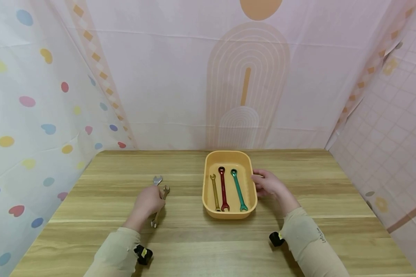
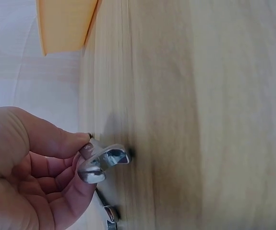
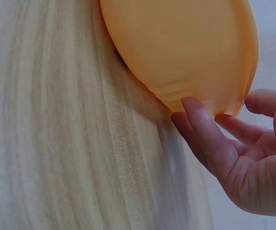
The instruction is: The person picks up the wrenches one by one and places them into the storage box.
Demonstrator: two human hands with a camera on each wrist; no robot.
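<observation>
On the wooden table [image 1: 194,238] my left hand [image 1: 149,200] rests over two loose wrenches. In the left wrist view, the left hand [image 2: 86,154] pinches the open-end head of a silver wrench [image 2: 106,159] between thumb and fingers. A bronze wrench [image 1: 158,215] lies just beside it, partly under the hand. An orange tray [image 1: 254,192] holds a gold wrench [image 1: 215,192], a red wrench [image 1: 223,188] and a green wrench [image 1: 238,189]. My right hand [image 1: 261,182] touches the tray's right wall; its fingers [image 3: 200,124] lie fairly straight against the tray [image 3: 176,48].
Patterned cloth walls close in the table at the back and both sides. Bare wood lies in front of the tray and left of the loose wrenches. A corner of the tray [image 2: 61,24] shows in the left wrist view.
</observation>
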